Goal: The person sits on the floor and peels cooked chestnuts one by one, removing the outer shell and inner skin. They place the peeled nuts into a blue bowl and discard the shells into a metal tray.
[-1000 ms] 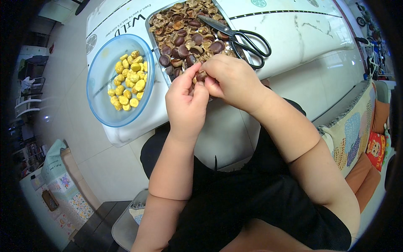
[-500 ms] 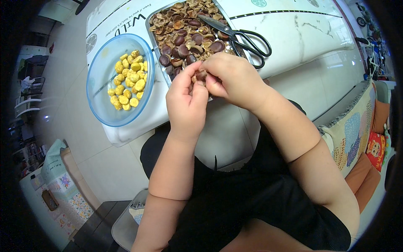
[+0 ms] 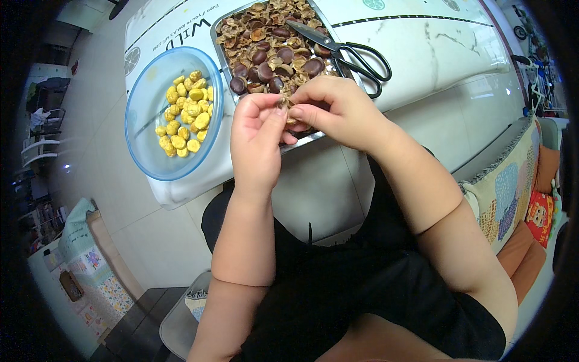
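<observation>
Left hand [image 3: 259, 130] meets right hand [image 3: 344, 111] at the tray's [image 3: 315, 137] near edge: peeling, it looks like!
The left pinches a brown shell [image 3: 283, 103]; the right's thumb and forefinger crowd it, grip too hidden to tell. Next calls for a gentle pull against a steady pinch. Beyond, chestnuts [image 3: 266, 73] fill the tray, scissors [image 3: 330, 44] lying across its right rim; leftward, the bowl [image 3: 128, 120] holds yellow kernels [image 3: 194, 108].
</observation>
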The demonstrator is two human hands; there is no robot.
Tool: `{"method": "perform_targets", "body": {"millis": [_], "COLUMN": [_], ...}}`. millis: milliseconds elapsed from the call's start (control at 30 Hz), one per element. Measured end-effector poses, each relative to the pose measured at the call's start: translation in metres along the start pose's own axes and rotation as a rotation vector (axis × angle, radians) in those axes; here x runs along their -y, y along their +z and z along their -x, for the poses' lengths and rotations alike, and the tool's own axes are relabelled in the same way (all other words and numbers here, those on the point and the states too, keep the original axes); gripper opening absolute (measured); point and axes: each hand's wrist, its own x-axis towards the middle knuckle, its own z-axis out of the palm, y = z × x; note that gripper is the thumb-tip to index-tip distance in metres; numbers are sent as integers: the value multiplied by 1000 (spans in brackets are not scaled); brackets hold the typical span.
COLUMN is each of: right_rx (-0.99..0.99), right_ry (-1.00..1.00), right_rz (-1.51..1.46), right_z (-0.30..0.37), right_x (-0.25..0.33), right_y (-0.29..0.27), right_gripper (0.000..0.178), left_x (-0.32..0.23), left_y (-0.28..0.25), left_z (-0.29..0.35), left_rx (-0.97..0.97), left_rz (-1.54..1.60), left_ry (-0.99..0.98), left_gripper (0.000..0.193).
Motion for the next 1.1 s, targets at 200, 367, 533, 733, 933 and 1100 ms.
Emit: {"method": "perform_targets", "body": {"millis": [200,367,533,733,933,1100], "right_rx": [-46,-47,-58,-99,-158,-195], "right_ry": [-76,-77,-122,-132,-85,-94], "right_rz": [111,235,264,275,120,85], "right_z": [-1,-2,-3,-4,-4,-4], "right_x": [1,2,-1,-3,-13,-9], "right_y": [4,5,2,0,3,1], "right_gripper": [19,17,15,14,10,12], "left_x": [4,6,5,4,2,-3], "left_y": [1,8,9,15,14,9], "left_z": [0,4,3,7,6,5], "left_rx": [-4,-9,27,40,20,15], "left_rz": [-67,-139,-66,-114,-36,-90], "left_ry": [69,111,68,119,193,113], "left_gripper": [17,18,23,28,27,23]}}
